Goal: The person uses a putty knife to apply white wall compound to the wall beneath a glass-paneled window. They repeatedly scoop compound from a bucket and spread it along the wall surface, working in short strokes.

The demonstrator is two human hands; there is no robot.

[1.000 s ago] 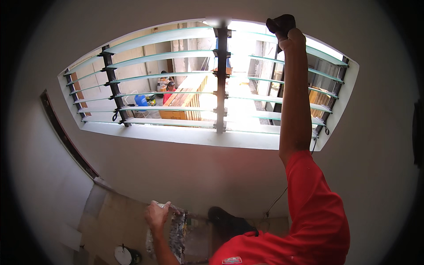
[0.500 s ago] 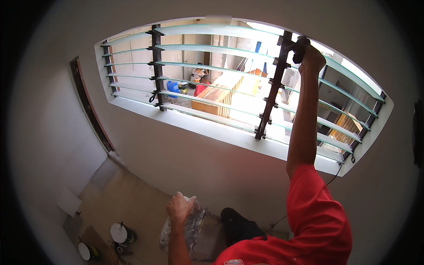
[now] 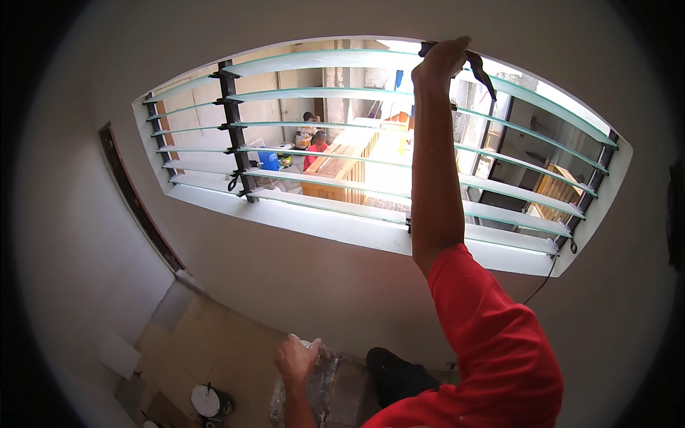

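Observation:
High at the top of the louvre window [image 3: 314, 203], my right hand [image 3: 442, 65] is raised with its fingers wrapped round a black rag [image 3: 481, 75]. One end of the rag hangs down beside the hand, against the upper glass slats [image 3: 546, 107]. My right forearm crosses the slats and hides most of the dark middle upright. Low down, my left hand [image 3: 295, 359] is closed round a small white thing, mostly covered by the fingers. Beneath that hand lies a paint-smeared board or platform [image 3: 325, 385].
A white-lidded bucket [image 3: 205, 401] stands on the floor [image 3: 185, 342] at lower left. My dark shoe [image 3: 385, 364] rests near the wall. A thin cable [image 3: 540, 289] hangs below the window's right corner. Through the glass, people [image 3: 314, 146] sit near a wooden counter [image 3: 339, 167].
My right hand has moved left along the window's top with the rag, whose end now hangs loose. The view has shifted a little; my left hand keeps its closed shape.

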